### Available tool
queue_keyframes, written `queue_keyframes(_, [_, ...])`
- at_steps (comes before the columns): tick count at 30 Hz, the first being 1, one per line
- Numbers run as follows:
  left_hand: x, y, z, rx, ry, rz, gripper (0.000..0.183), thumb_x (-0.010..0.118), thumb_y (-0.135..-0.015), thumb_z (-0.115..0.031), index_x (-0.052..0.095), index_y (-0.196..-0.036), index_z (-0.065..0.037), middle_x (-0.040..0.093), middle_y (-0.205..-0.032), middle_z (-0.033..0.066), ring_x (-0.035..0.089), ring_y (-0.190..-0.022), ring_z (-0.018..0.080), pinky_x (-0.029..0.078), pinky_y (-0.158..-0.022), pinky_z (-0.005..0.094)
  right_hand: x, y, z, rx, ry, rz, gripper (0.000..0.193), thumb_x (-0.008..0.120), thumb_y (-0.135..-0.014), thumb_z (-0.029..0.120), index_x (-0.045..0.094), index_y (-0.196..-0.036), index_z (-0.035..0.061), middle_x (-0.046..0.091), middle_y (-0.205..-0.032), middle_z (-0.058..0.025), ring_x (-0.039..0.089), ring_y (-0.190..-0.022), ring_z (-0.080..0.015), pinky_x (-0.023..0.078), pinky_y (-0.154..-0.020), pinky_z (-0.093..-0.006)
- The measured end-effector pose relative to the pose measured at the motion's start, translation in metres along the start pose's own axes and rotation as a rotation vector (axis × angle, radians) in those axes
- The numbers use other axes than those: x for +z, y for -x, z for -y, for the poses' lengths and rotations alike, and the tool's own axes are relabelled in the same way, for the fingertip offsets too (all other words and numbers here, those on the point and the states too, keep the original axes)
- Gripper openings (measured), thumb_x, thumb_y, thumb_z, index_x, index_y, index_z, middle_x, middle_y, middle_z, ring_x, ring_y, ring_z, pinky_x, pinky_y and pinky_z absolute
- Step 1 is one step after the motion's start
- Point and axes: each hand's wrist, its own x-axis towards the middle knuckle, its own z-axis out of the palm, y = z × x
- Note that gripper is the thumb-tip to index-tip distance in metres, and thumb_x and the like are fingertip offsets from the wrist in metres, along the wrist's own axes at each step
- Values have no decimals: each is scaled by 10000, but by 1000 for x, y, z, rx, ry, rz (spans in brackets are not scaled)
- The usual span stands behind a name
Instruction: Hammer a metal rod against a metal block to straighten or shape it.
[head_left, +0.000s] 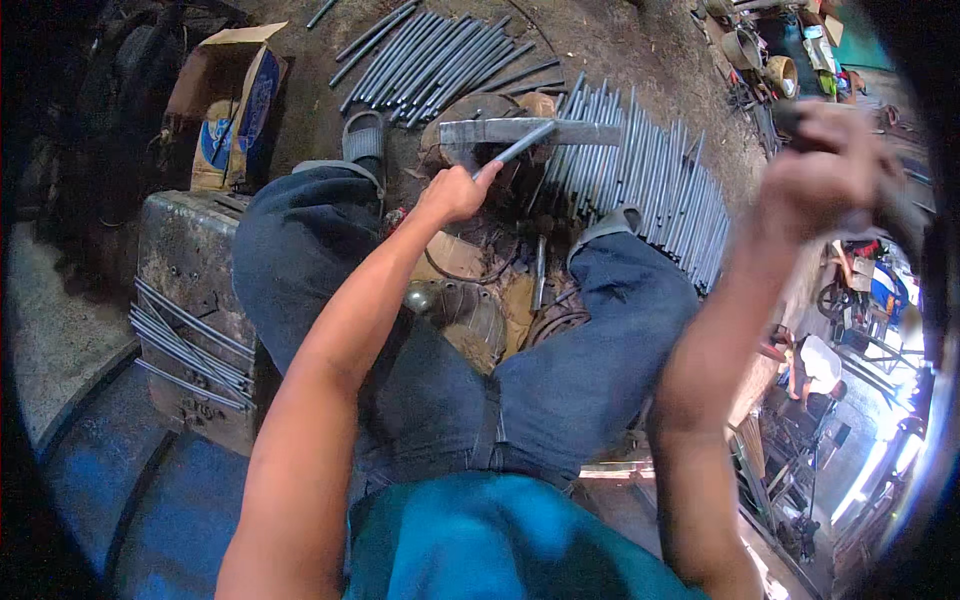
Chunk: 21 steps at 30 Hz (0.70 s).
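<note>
My left hand (pixel 458 193) is closed around the near end of a grey metal rod (pixel 524 144). The rod's far end rests across the bar-shaped top of an anvil (pixel 480 131), which stands between my feet. Raised high at the right is my right hand (pixel 825 170), smeared by motion. Its fingers are wrapped round a dark tool that looks like a hammer (pixel 902 214), also blurred, so its exact shape is hard to make out.
Many similar rods lie in rows on the dirt floor, one pile (pixel 430 65) beyond the anvil and another (pixel 640 165) to its right. More rods (pixel 190 345) sit on a worn metal block at left, near an open cardboard box (pixel 235 110). Another person (pixel 818 368) is far right.
</note>
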Motion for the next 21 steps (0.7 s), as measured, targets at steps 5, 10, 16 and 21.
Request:
queue_keyframes(5, [11,-7,-7,49,12,11,924,315,-877,-720,649,-883,142,592,-931,387,593,-995,479,456,-882,496,99,277,-43,1125,343,554,220,623,-675,86,602,-800,-94,650,-780,-199,660,-802,-284,502,-758,-355])
queue_keyframes(10, [2,-2,0,-13,43,-39,935,316,-870,-728,642,-920,147,577,-1000,395,561,-1054,483,428,-923,484,31,146,-29,1178,-120,216,153,661,-705,10,550,-795,-46,539,-543,-69,508,-396,-154,372,-347,-305])
queue_keyframes(16, [4,-5,2,13,66,-39,917,348,-868,-719,638,-975,144,578,-1036,386,552,-1084,478,434,-935,484,-46,-32,15,657,-640,-105,117,668,-773,1,554,-781,25,430,-628,-8,447,-511,-135,418,-560,-282])
queue_keyframes(21, [0,-1,-2,2,50,-36,968,312,-865,-738,619,-961,175,569,-1030,401,547,-1082,488,429,-927,480,-3,-15,36,337,-506,-398,257,525,-894,52,396,-679,107,439,-587,-25,468,-531,-152,460,-641,-323])
